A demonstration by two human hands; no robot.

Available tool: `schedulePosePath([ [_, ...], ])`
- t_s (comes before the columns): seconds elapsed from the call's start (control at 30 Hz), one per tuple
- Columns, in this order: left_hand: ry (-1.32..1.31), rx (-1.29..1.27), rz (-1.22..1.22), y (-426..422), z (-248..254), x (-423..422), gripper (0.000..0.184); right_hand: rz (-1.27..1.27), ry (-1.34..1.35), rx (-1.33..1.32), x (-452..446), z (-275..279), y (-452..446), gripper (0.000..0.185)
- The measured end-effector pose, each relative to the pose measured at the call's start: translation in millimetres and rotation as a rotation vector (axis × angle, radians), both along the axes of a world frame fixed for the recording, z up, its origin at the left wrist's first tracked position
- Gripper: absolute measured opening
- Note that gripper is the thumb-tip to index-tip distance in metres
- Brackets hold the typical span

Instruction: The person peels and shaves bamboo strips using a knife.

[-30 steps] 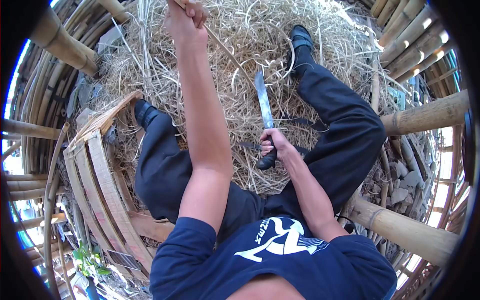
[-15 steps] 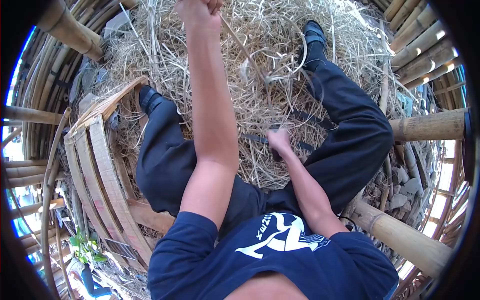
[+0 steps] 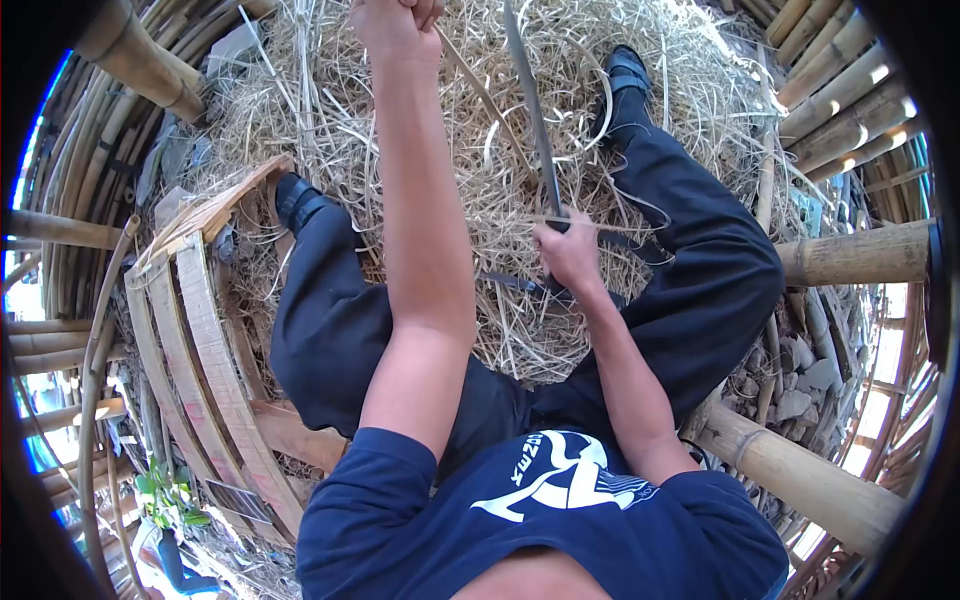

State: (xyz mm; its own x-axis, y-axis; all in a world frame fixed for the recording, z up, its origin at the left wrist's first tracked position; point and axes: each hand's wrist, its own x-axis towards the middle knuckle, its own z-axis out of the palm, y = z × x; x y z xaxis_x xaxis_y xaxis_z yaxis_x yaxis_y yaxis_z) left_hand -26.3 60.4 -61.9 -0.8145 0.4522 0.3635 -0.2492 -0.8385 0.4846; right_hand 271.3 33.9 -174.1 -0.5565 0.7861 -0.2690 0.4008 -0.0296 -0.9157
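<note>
- The left hand, partly cut off by the top edge of the view, has its fingers curled together around a narrow pale strip.
- The strip slants from that hand down toward the right hand, over the middle of the shavings; whether its lower part touches the blade cannot be told.
- The right hand is folded tightly around the dark handle of a long knife, between the person's knees and just above the shavings.
- The knife's blade points away from the person, beside the strip, and its far end reaches the top edge of the view.
- The left arm is stretched nearly straight; the right arm is nearer the body.
- The person's legs, in dark trousers, are spread and bent on either side of the shavings.
- A slatted wooden crate stands beside the left leg.
- A thick bamboo pole extends outward near the right knee.
</note>
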Motion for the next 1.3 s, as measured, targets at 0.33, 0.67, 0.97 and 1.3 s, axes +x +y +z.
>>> schedulePosePath([
  [0.33, 0.011, 0.018, -0.027, -2, -12, -5, 0.041, -0.113, -0.625, 0.114, 46, -135, -22, 0.02],
  [0.67, 0.001, 0.026, 0.004, -2, 10, -7, 0.038, -0.168, -0.171, -0.943, 42, -104, -6, 0.009],
  [0.97, 0.039, 0.025, 0.042, 0, 11, 1, 0.041, -0.003, 0.165, 0.299, -1, 15, 3, 0.018],
  [1.3, 0.012, 0.001, 0.039, -2, 2, 2, 0.04, -0.101, -0.65, -0.189, 62, -159, -36, 0.017],
])
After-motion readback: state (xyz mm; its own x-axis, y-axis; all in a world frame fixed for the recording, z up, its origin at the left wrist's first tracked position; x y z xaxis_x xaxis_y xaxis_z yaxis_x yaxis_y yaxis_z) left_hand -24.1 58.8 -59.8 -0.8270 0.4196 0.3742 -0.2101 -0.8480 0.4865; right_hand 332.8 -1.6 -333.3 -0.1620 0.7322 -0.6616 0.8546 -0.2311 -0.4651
